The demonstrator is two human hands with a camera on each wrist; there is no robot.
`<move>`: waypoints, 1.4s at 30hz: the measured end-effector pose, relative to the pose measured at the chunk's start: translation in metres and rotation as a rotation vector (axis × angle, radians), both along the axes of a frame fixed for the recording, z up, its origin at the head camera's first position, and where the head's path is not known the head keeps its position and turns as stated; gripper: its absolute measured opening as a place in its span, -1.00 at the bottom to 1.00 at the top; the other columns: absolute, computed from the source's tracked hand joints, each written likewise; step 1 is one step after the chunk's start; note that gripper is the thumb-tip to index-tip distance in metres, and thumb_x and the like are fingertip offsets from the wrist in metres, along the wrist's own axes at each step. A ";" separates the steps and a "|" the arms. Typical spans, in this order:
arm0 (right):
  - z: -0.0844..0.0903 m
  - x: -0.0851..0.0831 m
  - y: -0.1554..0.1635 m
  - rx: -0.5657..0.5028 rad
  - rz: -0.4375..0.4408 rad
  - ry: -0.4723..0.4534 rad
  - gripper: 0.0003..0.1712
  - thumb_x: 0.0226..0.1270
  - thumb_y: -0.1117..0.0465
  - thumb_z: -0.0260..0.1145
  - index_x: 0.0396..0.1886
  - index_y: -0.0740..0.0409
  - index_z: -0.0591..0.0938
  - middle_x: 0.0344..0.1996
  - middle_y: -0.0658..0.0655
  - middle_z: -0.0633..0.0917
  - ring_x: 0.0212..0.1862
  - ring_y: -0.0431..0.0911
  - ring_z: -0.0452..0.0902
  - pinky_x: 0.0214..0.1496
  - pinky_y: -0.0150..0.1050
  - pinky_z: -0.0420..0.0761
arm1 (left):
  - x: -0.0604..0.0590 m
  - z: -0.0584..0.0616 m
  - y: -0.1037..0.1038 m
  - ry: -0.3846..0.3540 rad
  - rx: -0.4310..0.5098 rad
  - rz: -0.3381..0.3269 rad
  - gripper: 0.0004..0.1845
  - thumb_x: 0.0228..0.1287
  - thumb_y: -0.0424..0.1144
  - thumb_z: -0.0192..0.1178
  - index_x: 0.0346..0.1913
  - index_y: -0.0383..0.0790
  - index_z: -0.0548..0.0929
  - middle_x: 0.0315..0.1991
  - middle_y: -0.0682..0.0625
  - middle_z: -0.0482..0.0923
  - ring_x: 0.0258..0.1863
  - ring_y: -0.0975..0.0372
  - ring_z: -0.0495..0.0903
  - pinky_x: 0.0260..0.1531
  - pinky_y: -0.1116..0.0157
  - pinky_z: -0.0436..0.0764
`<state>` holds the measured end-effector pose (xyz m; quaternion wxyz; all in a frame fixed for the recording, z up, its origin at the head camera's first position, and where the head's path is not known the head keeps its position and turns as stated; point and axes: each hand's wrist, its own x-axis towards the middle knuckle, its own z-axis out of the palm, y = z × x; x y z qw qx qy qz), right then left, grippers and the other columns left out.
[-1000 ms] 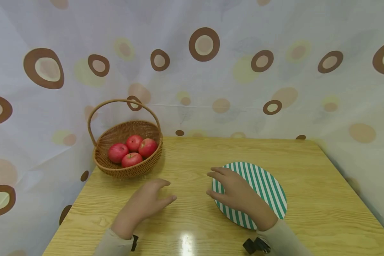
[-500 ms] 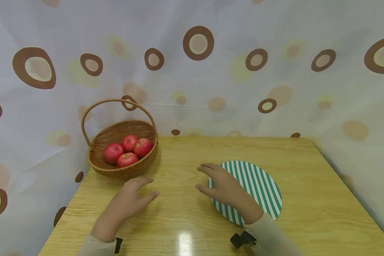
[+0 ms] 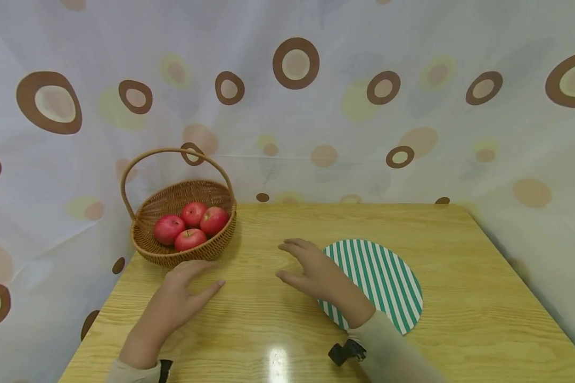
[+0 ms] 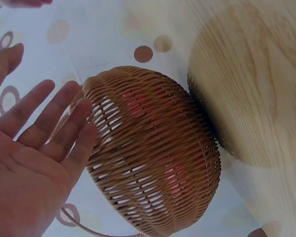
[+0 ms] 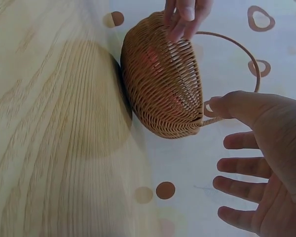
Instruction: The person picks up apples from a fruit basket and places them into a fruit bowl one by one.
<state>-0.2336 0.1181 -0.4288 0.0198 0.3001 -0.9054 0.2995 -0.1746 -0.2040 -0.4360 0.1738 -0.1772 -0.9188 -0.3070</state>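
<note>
A brown wicker basket [image 3: 187, 258] with a tall arched handle [image 3: 165, 151] stands at the left back of the table. Several red apples [image 3: 190, 240] lie inside it; in the left wrist view they show only through the weave of the basket [image 4: 153, 138]. My left hand [image 3: 170, 300], fingers spread and holding nothing, is just in front of the basket's near rim. To the right, my right hand [image 3: 316, 271] hovers with parted fingers, partly covering a round green-and-white striped mat [image 3: 383, 276]. The right wrist view shows that hand [image 5: 266, 168] with its fingers extended and the basket beyond.
The wooden table [image 3: 479, 287] has light grain and reaches back to a pale curtain [image 3: 345, 48] printed with brown rings. That curtain also runs down the left and right sides. Both wrists carry small black devices [image 3: 347, 352].
Both hands have shifted left, the left one closer to the basket's front and the right one partly off the mat. The head view has turned slightly right. Basket and mat stay put.
</note>
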 end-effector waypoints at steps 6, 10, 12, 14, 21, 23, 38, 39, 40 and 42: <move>0.003 -0.002 -0.012 -0.006 0.024 0.027 -0.28 0.52 -0.13 0.39 0.52 0.08 0.52 0.53 0.17 0.49 0.54 0.17 0.42 0.50 0.16 0.53 | 0.002 0.002 -0.009 0.106 0.014 0.030 -0.62 0.25 -0.18 0.57 0.11 -0.15 0.81 0.06 0.02 0.81 0.16 0.10 0.72 0.20 0.23 0.66; 0.006 -0.004 -0.020 -0.006 0.032 0.041 -0.28 0.53 -0.15 0.37 0.53 0.07 0.51 0.53 0.15 0.50 0.55 0.14 0.42 0.53 0.13 0.50 | 0.005 0.004 -0.013 0.141 0.041 0.044 -0.63 0.22 -0.21 0.59 0.08 -0.15 0.82 0.03 0.04 0.82 0.13 0.12 0.72 0.22 0.51 0.53; 0.007 -0.005 -0.024 -0.009 0.035 0.052 -0.28 0.53 -0.15 0.37 0.53 0.08 0.52 0.52 0.15 0.51 0.55 0.13 0.42 0.54 0.13 0.49 | 0.005 0.005 -0.016 0.163 0.061 0.046 -0.63 0.21 -0.23 0.59 0.07 -0.15 0.82 0.01 0.04 0.82 0.10 0.12 0.71 0.22 0.58 0.48; 0.008 -0.007 -0.029 -0.016 0.041 0.065 -0.28 0.53 -0.15 0.37 0.52 0.09 0.52 0.51 0.16 0.52 0.55 0.13 0.42 0.54 0.12 0.49 | 0.005 0.007 -0.019 0.194 0.087 0.042 -0.64 0.19 -0.27 0.60 0.06 -0.16 0.82 -0.02 0.02 0.83 0.07 0.12 0.71 0.21 0.65 0.43; 0.011 -0.012 -0.043 -0.032 0.050 0.091 -0.29 0.53 -0.11 0.37 0.52 0.12 0.51 0.49 0.19 0.53 0.53 0.14 0.44 0.55 0.10 0.49 | -0.001 0.012 -0.028 0.314 0.080 0.026 -0.65 0.10 -0.34 0.63 -0.02 -0.28 0.83 -0.10 -0.10 0.84 -0.01 0.07 0.73 0.18 0.55 0.47; 0.011 -0.013 -0.046 -0.032 0.047 0.095 -0.29 0.53 -0.12 0.37 0.52 0.11 0.51 0.49 0.18 0.54 0.53 0.13 0.44 0.55 0.09 0.50 | -0.003 0.013 -0.030 0.328 0.077 0.023 -0.64 0.08 -0.34 0.63 -0.03 -0.31 0.82 -0.11 -0.12 0.83 -0.02 0.05 0.74 0.19 0.55 0.47; 0.015 -0.021 -0.078 -0.015 0.088 0.120 -0.29 0.53 -0.11 0.36 0.50 0.17 0.52 0.52 0.25 0.50 0.56 0.19 0.39 0.58 0.12 0.46 | -0.018 0.011 -0.058 0.399 -0.046 0.092 -0.41 -0.11 -0.15 0.71 0.00 -0.38 0.78 0.04 -0.23 0.69 0.05 -0.12 0.65 0.07 0.01 0.61; 0.015 -0.021 -0.080 -0.011 0.088 0.122 -0.28 0.53 -0.12 0.36 0.51 0.16 0.52 0.53 0.25 0.49 0.56 0.19 0.39 0.57 0.12 0.46 | -0.019 0.011 -0.059 0.396 -0.050 0.089 -0.39 -0.12 -0.15 0.71 0.02 -0.40 0.77 0.05 -0.25 0.68 0.06 -0.14 0.65 0.05 -0.07 0.62; 0.015 -0.022 -0.081 -0.010 0.088 0.124 -0.28 0.53 -0.12 0.37 0.51 0.15 0.52 0.53 0.26 0.49 0.56 0.19 0.39 0.57 0.12 0.47 | -0.020 0.011 -0.061 0.388 -0.053 0.091 -0.37 -0.11 -0.14 0.71 0.03 -0.41 0.76 0.07 -0.26 0.67 0.08 -0.15 0.64 0.06 -0.10 0.62; 0.015 -0.023 -0.085 -0.002 0.088 0.135 -0.28 0.53 -0.12 0.37 0.51 0.15 0.51 0.53 0.26 0.48 0.56 0.18 0.39 0.56 0.11 0.48 | -0.022 0.011 -0.064 0.380 -0.054 0.097 -0.35 -0.11 -0.12 0.71 0.03 -0.43 0.75 0.08 -0.29 0.66 0.10 -0.17 0.63 0.07 -0.15 0.62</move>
